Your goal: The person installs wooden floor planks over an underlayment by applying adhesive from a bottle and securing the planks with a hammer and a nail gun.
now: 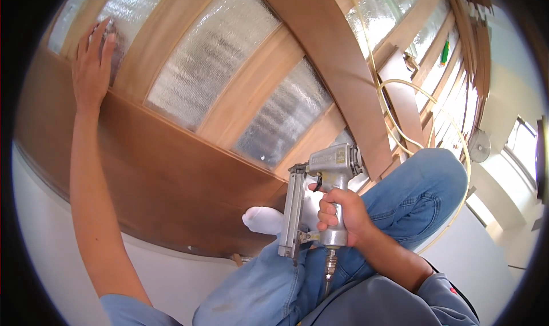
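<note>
My left hand point(94, 57) reaches up at the upper left, fingers apart and slightly bent, resting against a wooden batten point(86, 31) and the silver foil point(134, 11) beside it. My right hand point(337, 217) grips the handle of a silver pneumatic nail gun point(331, 163), held above my jeans-covered legs with its long magazine upright. An air-hose fitting point(330, 263) hangs from the gun's base. Between my left hand and the gun run more battens over crinkled foil panels point(194, 57), bordered below by a brown board point(166, 177).
A long loose plank point(337, 97) crosses the battens. Pale hoses point(400, 82) loop over the framework at right, near a green-handled tool point(445, 52) and bundled strips point(480, 51). My socked foot point(263, 218) is by the board; a fan point(480, 144) and window point(520, 148) are far right.
</note>
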